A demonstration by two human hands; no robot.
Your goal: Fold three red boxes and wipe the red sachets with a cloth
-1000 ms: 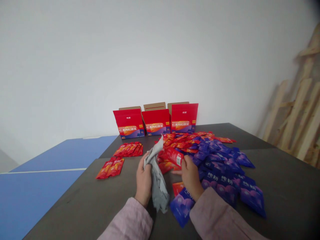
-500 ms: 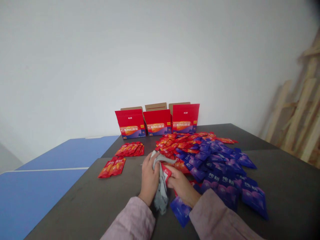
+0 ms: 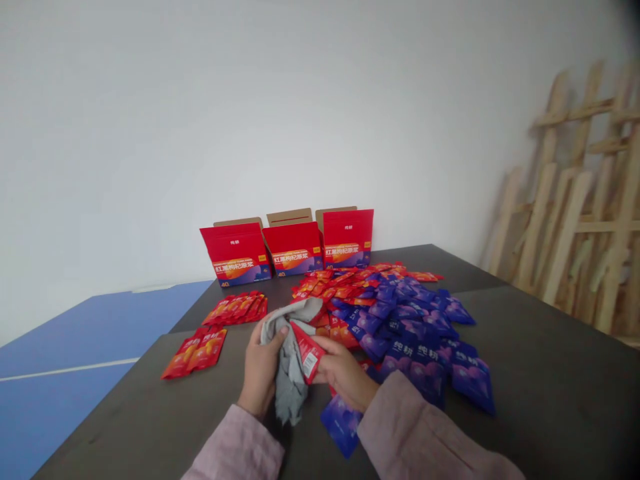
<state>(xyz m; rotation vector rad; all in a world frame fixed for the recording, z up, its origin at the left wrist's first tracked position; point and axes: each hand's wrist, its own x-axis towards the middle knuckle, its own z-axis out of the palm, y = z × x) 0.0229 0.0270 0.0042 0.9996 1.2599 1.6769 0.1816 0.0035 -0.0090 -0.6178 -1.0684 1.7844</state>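
A crumpled grey cloth [image 3: 291, 381] is gripped in my left hand [image 3: 261, 365], its lower end hanging down. My right hand [image 3: 345, 371] is closed on the edge of a red sachet [image 3: 307, 351], whose back with a white barcode label faces me. The cloth lies against the sachet's left side. Just beyond and to the right of my hands spreads a heap of red sachets [image 3: 336, 288] and purple sachets [image 3: 420, 357]. One purple sachet [image 3: 342, 421] lies under my right wrist.
Three open red cartons [image 3: 293, 248] stand at the back by the wall. Rows of red sachets [image 3: 235, 308] and a few more red sachets [image 3: 195, 352] lie at left on the dark table [image 3: 125, 413]. A blue table [image 3: 65, 393] adjoins; wooden slats [image 3: 575, 227] lean at right.
The view has turned to the right. The red sachet shows more between my hands, with its barcode side now visible, and the cloth has shifted around its left part.
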